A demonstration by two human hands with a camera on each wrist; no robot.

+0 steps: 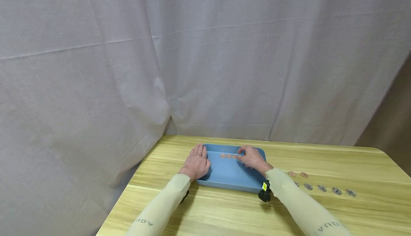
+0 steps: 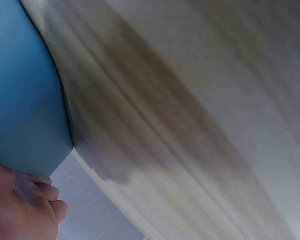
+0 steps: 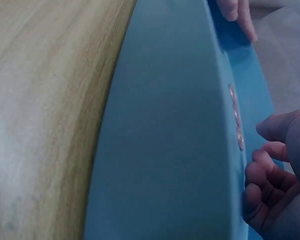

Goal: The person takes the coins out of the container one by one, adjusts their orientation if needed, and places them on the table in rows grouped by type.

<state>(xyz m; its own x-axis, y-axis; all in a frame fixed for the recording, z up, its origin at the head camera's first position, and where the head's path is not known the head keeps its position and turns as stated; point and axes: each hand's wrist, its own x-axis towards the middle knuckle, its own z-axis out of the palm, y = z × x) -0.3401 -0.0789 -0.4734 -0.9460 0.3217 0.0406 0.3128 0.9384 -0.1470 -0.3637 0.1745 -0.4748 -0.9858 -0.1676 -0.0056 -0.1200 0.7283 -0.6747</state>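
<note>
A blue tray (image 1: 229, 171) lies on the wooden table, with a row of three copper-coloured coins (image 1: 228, 156) along its far side. My left hand (image 1: 196, 162) rests across the tray's left rim, its fingers extended forward; in the left wrist view some fingertips (image 2: 52, 197) show past the tray's corner. Over the tray's right part is my right hand (image 1: 252, 157), its fingers bent, close to the right end of the coin row. In the right wrist view the thumb (image 3: 277, 127) and index finger stand apart beside the coins (image 3: 235, 115), with nothing visible between them.
Right of the tray, two copper-coloured coins (image 1: 298, 174) lie on the table (image 1: 363, 164). Nearer me runs a row of several silver coins (image 1: 322, 188), its left end partly hidden by the right sleeve. A grey curtain (image 1: 224, 68) hangs behind the table.
</note>
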